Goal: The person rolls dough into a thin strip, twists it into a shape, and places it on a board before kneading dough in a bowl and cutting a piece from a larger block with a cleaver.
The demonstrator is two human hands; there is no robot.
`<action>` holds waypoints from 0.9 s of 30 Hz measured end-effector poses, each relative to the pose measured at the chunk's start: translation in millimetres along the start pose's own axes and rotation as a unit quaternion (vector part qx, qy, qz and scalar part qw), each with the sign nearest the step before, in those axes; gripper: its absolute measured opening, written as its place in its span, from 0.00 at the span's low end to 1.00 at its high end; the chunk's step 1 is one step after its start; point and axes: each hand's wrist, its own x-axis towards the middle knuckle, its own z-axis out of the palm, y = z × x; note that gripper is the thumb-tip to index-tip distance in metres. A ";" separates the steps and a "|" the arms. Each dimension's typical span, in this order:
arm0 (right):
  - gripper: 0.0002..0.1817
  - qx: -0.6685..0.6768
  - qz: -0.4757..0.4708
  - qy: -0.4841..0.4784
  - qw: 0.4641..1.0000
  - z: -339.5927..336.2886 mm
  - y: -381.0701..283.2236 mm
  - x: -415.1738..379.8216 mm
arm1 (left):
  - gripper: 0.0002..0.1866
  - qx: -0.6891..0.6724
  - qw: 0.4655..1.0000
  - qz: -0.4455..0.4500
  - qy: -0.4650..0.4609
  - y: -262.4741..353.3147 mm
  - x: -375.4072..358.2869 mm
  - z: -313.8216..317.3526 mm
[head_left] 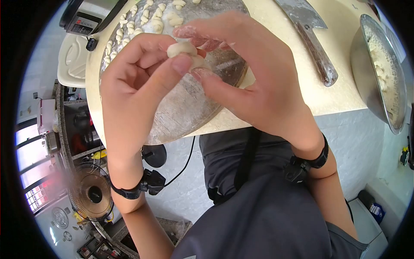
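A small white dough piece (182,48) is held up between my two hands, above the round floured board (185,108). My left hand (140,77) pinches it between thumb and curled fingers. From the other side, the thumb and fingers of my right hand (254,73) close on its lower right part. Several small shaped dough pieces (158,24) lie on the far left part of the board. Part of the board is hidden behind my hands.
A cleaver (317,52) lies on the table (345,97) right of the board. At the right edge stands a metal bowl (366,64) with flour or dough inside. A white container (71,64) and a black device (84,21) are at the upper left; a fan (91,192) stands lower left.
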 end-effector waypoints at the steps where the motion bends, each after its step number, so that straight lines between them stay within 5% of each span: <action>1: 0.26 0.001 0.012 -0.002 1.000 -0.5 -0.6 -0.1 | 0.14 -0.017 1.000 -0.004 -0.002 -4.2 1.7 -2.9; 8: 0.25 -0.016 0.046 -0.009 0.999 -1.5 3.0 -0.2 | 0.15 -0.121 0.989 -0.080 -0.008 -10.1 18.2 -23.1; 27: 0.18 0.048 0.196 0.009 0.979 -13.8 0.7 0.3 | 0.13 -0.160 0.981 -0.077 -0.078 0.2 57.4 -23.3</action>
